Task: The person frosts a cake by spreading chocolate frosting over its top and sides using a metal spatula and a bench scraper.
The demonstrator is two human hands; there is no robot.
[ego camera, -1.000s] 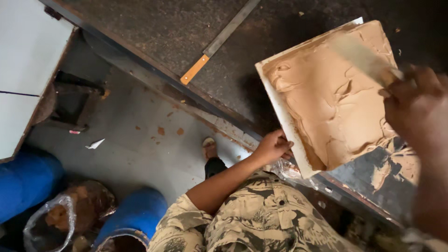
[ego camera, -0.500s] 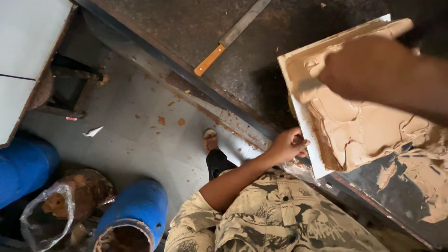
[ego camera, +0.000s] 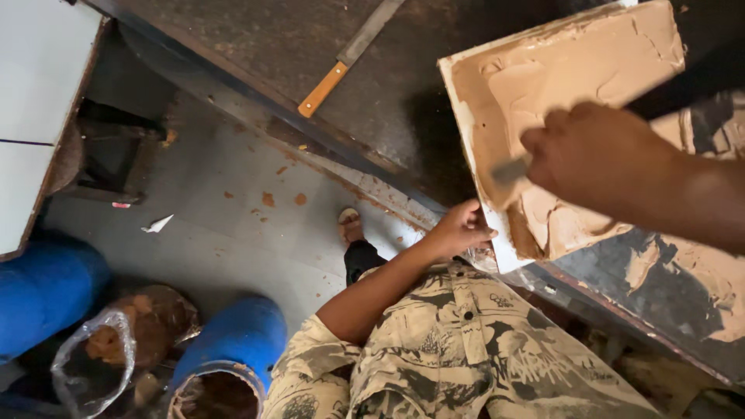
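Observation:
A white rectangular board [ego camera: 464, 128] coated with tan paste rests tilted on the edge of a dark worktable [ego camera: 233, 46]. My left hand [ego camera: 458, 229] grips the board's lower left edge. Over the middle of the board, my right hand [ego camera: 597, 159] is closed on a flat scraper [ego camera: 508, 169], whose blade presses into the paste near the left side. The scraper's handle is hidden inside my fist. Paste is spread unevenly, with ridges and thicker lumps near the lower edge.
A long blade with a wooden handle [ego camera: 341, 66] lies on the table farther back. Paste smears [ego camera: 698, 271] cover the table at right. On the floor stand blue barrels [ego camera: 233, 341] [ego camera: 43, 291], a plastic bag [ego camera: 101, 353] and a white cabinet [ego camera: 31, 85].
My right hand has swept the scraper from the board's upper right corner down and left across the paste. My left hand has kept its hold on the board's edge.

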